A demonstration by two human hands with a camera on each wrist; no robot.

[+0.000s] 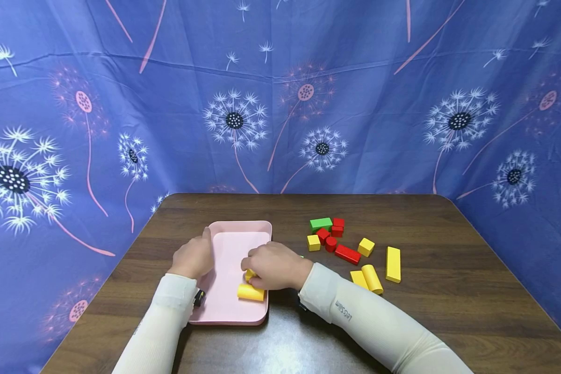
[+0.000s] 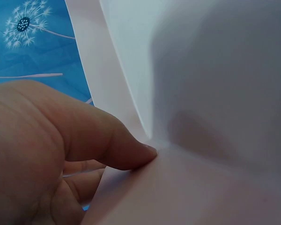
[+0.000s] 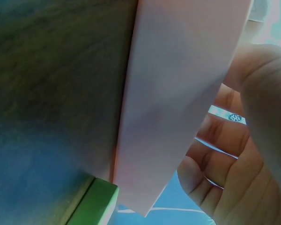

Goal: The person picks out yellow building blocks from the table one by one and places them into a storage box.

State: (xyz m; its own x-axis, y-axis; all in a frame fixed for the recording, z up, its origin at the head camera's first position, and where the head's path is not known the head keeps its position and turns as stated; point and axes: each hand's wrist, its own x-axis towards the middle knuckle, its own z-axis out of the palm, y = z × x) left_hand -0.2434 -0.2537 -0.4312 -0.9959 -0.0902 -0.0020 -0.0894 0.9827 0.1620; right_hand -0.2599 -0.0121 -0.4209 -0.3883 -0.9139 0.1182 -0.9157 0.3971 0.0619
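Note:
A pink tray (image 1: 229, 226) lies on the left part of the table. My left hand (image 1: 194, 257) grips its left wall; in the left wrist view the thumb (image 2: 126, 150) presses on the inner side while the other fingers are outside. Over the tray's right side, my right hand (image 1: 277, 266) holds a small yellow block (image 1: 250, 275) between thumb and fingers, and part of the block is covered by them. Just below it, a yellow cylinder (image 1: 251, 292) lies in the tray. In the right wrist view the palm (image 3: 243, 187) shows beyond the tray's outer wall (image 3: 173, 93).
Right of the tray, several red blocks (image 1: 348, 254), a green block (image 1: 320, 224), yellow cubes (image 1: 366, 247), a long yellow block (image 1: 393, 265) and another yellow cylinder (image 1: 372, 279) lie on the wooden table (image 1: 449, 291). A patterned blue cloth (image 1: 378, 104) hangs behind.

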